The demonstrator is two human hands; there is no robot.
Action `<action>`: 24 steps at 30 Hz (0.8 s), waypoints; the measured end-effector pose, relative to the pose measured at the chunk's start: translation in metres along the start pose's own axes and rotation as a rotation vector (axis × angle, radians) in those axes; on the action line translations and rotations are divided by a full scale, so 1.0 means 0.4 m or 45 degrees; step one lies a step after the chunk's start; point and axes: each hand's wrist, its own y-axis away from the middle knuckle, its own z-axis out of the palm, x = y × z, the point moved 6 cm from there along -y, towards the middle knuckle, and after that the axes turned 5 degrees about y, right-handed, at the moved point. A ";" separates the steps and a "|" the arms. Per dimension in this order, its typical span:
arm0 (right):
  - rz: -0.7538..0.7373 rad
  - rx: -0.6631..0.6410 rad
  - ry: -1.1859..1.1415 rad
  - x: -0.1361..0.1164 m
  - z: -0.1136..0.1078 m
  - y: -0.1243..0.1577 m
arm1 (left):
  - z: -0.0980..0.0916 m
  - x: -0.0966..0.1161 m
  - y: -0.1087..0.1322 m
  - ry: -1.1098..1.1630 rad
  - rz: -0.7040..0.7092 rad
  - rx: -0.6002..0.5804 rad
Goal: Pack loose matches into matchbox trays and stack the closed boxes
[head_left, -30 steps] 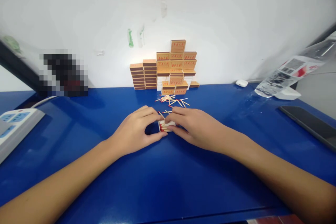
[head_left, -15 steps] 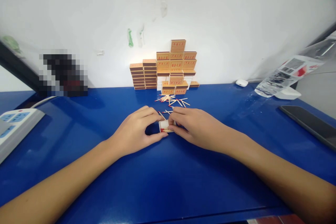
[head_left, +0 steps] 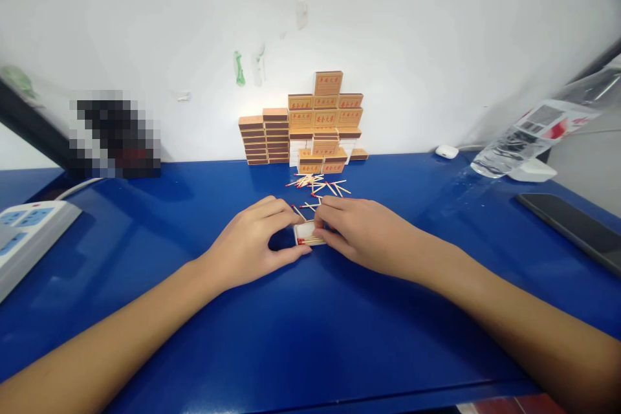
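A small white matchbox tray point(head_left: 305, 230) lies on the blue table, its open side up. Several red-headed matches point(head_left: 309, 241) rest along its near side. My left hand point(head_left: 255, 236) grips the tray's left part, thumb at the near wall and fingers at the far one. Over the tray's right part, my right hand point(head_left: 352, 226) has its thumb and fingertips pinched together; what sits between them is hidden. Just beyond my hands, loose matches point(head_left: 310, 180) are scattered on the table, a few close to the tray.
Stacked matchboxes point(head_left: 326, 118) stand against the wall, with more piled at their left point(head_left: 266, 136). A power strip point(head_left: 33, 233) lies at the left. On the right are a clear plastic bottle point(head_left: 528, 132), a white case point(head_left: 446, 152) and a dark phone point(head_left: 572, 226).
My right fingertips have shifted slightly right over the tray, so more of the matches inside shows. My left hand keeps its hold on the tray.
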 end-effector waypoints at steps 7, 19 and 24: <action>-0.075 0.055 0.142 -0.019 -0.012 0.007 | 0.006 0.020 -0.001 -0.036 0.069 -0.027; -0.252 -0.051 0.431 -0.077 -0.024 0.016 | 0.011 0.035 -0.002 0.003 0.112 -0.064; -0.256 -0.056 0.460 -0.071 -0.013 0.021 | 0.014 0.030 -0.002 0.012 0.101 -0.079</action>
